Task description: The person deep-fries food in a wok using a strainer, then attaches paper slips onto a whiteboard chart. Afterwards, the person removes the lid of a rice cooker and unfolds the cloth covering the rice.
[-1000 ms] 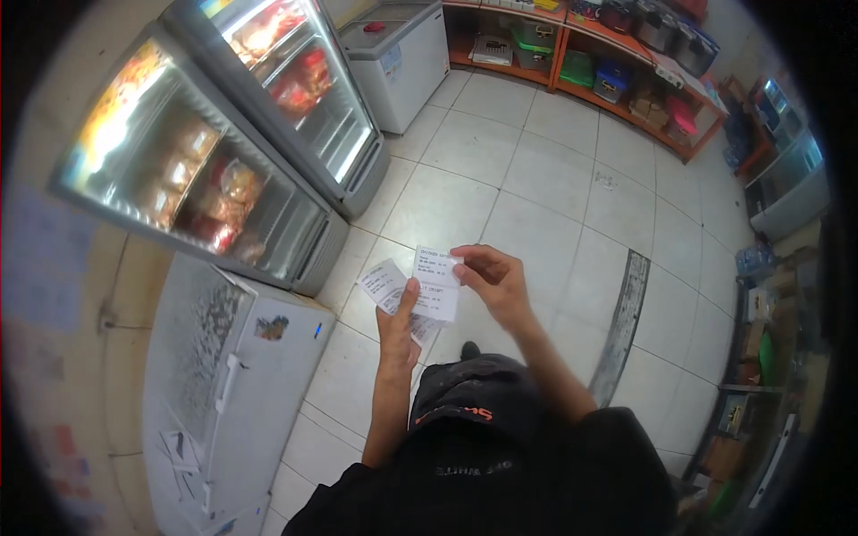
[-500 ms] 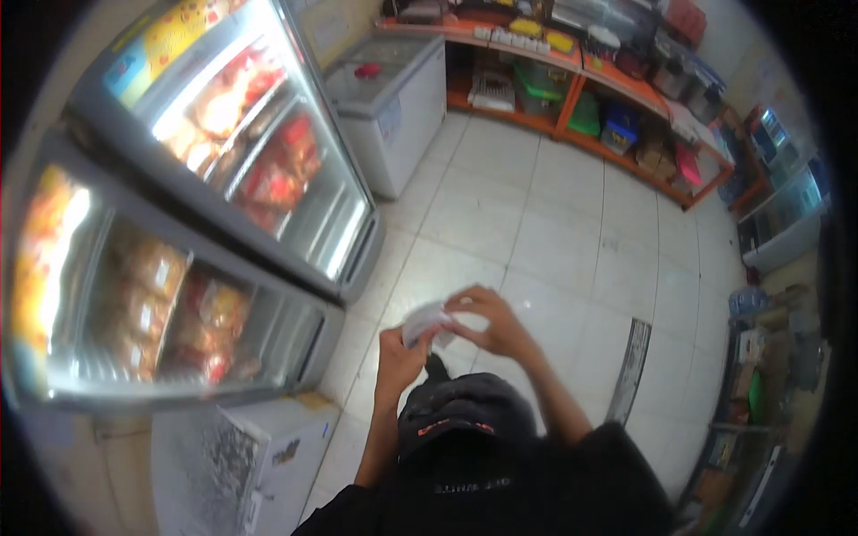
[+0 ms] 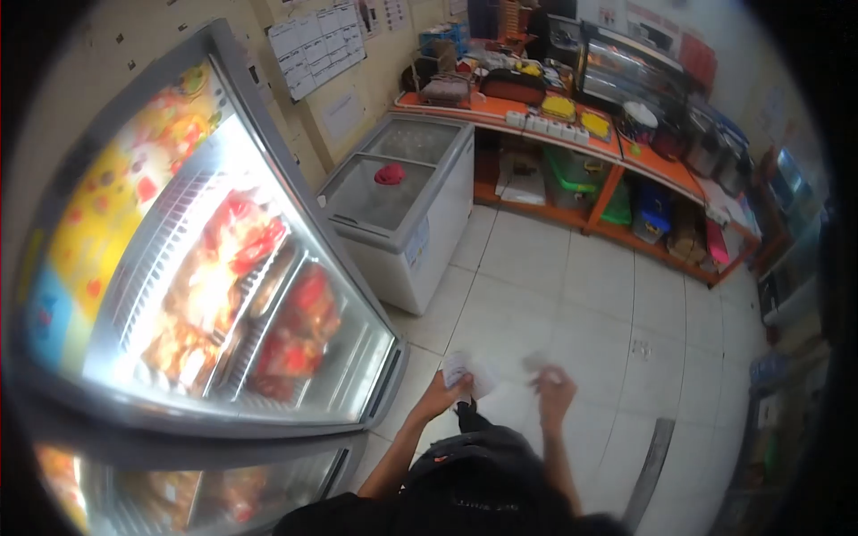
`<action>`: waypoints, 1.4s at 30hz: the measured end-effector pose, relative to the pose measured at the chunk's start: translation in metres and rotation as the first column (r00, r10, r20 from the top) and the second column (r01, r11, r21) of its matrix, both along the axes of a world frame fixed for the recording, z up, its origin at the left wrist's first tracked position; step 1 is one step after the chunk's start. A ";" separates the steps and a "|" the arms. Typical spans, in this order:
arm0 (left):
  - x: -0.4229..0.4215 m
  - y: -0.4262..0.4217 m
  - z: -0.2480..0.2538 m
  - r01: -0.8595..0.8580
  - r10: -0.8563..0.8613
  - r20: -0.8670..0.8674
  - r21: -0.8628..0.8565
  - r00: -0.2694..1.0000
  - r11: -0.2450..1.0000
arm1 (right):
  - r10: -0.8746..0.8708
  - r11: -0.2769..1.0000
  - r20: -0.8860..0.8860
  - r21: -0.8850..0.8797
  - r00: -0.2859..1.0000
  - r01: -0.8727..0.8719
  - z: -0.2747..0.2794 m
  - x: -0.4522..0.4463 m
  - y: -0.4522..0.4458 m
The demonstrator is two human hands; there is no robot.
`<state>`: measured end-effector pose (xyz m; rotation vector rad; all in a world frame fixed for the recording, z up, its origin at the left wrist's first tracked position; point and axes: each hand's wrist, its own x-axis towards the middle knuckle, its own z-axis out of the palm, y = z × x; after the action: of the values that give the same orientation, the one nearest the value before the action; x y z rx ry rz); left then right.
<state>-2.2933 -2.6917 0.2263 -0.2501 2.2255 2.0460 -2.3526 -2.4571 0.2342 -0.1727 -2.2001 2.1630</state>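
My left hand point(image 3: 436, 397) is closed on a white paper slip point(image 3: 481, 379), which fans out beyond the thumb with faint print on it. To its right, and apart from it, my right hand point(image 3: 556, 393) is raised with the fingers pinched together. A small pale blurred piece point(image 3: 536, 361) shows at those fingertips; motion smears it too much to name. Both hands are in front of my body, above the tiled floor.
Lit display fridges with bagged red and brown food, including the upper fridge point(image 3: 268, 304), stand at my left. Beyond is a chest freezer point(image 3: 429, 241) with a red item inside. An orange counter point(image 3: 500, 114) carries trays and pots. A dark floor strip point(image 3: 651, 469) lies right.
My hands have come apart: the right has moved away to the right, while the left keeps the paper. My view has shifted forward, bringing the freezer and counter closer.
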 end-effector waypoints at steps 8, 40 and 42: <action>-0.187 -0.105 0.020 0.037 0.070 -0.222 0.445 0.973 0.895 | 0.298 0.952 -0.336 0.165 0.893 -0.256 0.025 -0.210 -0.171; -0.735 -0.491 0.063 -0.738 0.549 -0.530 -0.251 0.646 0.626 | 0.950 -0.282 0.075 -0.209 -0.303 -0.936 0.002 -0.924 -0.719; -0.777 -0.502 0.062 -0.852 0.534 -0.667 -0.357 0.519 0.383 | 0.963 -0.025 -0.267 0.030 -0.032 -0.999 -0.018 -0.998 -0.757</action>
<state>-3.0699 -3.1941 0.2882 -1.1264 3.6135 1.4802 -3.3502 -3.2139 0.2166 2.3527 -2.0463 2.4833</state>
